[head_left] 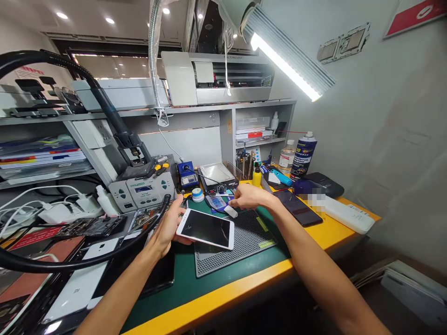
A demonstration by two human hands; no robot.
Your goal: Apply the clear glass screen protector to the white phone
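My left hand (171, 223) grips a white-framed smartphone (207, 228) by its left end, its dark screen facing up. The phone is tilted above a grey perforated mat (226, 258). Beyond the mat, my right hand (249, 196) is closed in a pinch. What lies between its fingertips is too small to make out. Just below those fingers sits a small white block-like piece (231, 211). A blue-faced card or device (218, 203) lies to their left, near a small round tub (197, 194).
A black hose (139, 249) curves over stacked phone parts at left. Behind stand a rework station (143, 193) and a blue soldering station (187, 176). At right are a black phone (298, 208), a spray can (303, 156) and a white box (344, 214). A lamp (286, 60) hangs above.
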